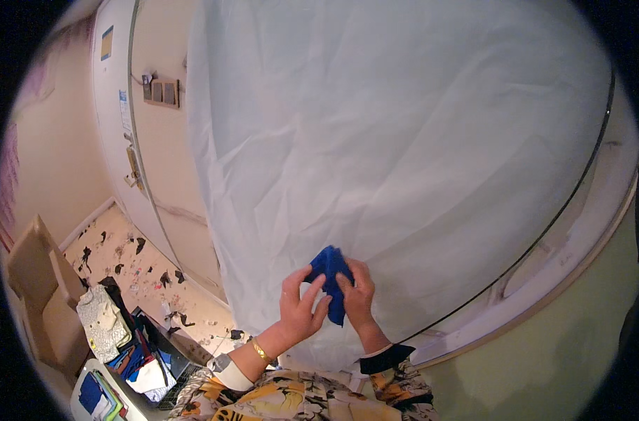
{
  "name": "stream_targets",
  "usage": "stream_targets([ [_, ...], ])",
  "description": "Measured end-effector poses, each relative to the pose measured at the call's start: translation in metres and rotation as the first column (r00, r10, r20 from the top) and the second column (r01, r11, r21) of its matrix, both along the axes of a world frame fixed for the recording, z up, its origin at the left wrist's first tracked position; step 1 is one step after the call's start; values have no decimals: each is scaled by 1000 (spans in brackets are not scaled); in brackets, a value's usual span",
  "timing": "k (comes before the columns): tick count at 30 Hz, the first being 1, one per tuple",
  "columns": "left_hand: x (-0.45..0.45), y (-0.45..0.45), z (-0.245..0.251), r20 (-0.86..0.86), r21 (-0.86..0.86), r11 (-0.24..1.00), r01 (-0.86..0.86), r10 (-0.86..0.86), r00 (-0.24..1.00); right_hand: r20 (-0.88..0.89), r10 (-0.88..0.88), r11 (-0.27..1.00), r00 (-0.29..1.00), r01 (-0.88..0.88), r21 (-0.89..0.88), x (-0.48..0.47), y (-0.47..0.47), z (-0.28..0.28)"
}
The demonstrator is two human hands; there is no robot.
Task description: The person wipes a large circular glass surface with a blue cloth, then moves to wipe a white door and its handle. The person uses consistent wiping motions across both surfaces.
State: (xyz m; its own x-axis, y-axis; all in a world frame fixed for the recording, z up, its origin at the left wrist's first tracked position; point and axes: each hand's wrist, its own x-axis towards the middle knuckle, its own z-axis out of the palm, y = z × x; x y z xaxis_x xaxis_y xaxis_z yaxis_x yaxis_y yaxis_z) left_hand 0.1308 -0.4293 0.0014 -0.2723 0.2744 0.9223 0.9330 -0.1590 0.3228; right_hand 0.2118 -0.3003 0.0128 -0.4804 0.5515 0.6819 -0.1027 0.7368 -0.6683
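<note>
A small piece of dark blue fabric (331,279) is held up between my two hands, in front of a large pale, creased sheet. My left hand (302,305) pinches its left edge with the fingertips, the other fingers spread. On the other side, my right hand (358,294) grips the fabric with the thumb across its front. The lower tip of the fabric hangs down between the hands. The pale sheet (377,158) fills most of the view.
At the lower left, folded garments (103,321) and coloured cloths (140,363) are piled beside an open cardboard box (40,284). More folded fabric (101,394) lies on a white surface. Dark scraps (165,279) litter the floor near a white door (119,105). A black cord (551,223) runs along the right.
</note>
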Motion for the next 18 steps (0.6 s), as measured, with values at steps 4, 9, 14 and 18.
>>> stream_targets([
  [4, -1, 2, 10, 179, -18, 997, 74, -70, 981, -58, 37, 925, 998, -56, -375, 3, -2, 3],
  [9, 7, 13, 1, 519, -5, 950, 313, -265, 813, -283, 389, 583, 876, -473, -661, -6, -22, 12],
  [14, -15, 21, -10, 854, 348, 872, 345, -446, 268, 301, 393, 916, 869, -398, -44, 11, -2, 38],
  [18, -55, 28, 2, 816, 420, 905, 74, -411, 406, 157, -156, 612, 975, -30, 791, 17, 28, 91],
])
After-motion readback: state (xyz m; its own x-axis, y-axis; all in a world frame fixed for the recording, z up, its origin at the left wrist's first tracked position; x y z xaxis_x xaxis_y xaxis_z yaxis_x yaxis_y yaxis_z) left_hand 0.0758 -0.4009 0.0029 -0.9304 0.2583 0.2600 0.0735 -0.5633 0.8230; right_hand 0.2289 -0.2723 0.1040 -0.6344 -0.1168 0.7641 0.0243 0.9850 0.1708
